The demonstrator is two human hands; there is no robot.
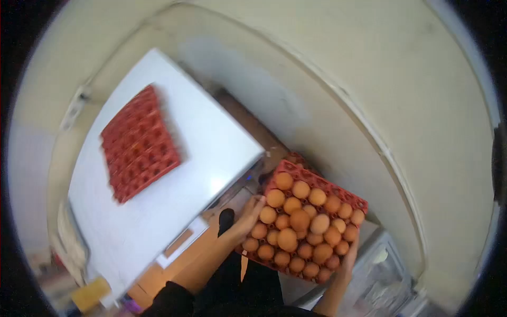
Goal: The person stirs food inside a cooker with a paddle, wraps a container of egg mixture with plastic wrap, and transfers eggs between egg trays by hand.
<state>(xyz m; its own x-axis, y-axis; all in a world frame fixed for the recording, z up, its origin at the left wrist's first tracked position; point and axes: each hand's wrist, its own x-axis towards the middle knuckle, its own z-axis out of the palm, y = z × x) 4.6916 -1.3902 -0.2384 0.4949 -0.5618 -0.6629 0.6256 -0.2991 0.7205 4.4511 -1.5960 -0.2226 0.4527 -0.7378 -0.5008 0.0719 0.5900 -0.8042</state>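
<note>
A red egg tray [351, 198] loaded with brown eggs [300, 219] is held between my two hands, in front of my body. A few eggs lie on top of the others near its middle. My left hand [250, 215] grips the tray's left edge, and my right hand [347, 262] grips its right edge. Both sets of fingertips are partly hidden by the tray.
On a white tabletop [211, 132] to the left lies another red egg tray [140, 145] with no eggs visible in it. A grey, see-through bin [377, 269] stands at the lower right. Behind runs a pale wall [338, 74] with a socket strip [76, 107] at left.
</note>
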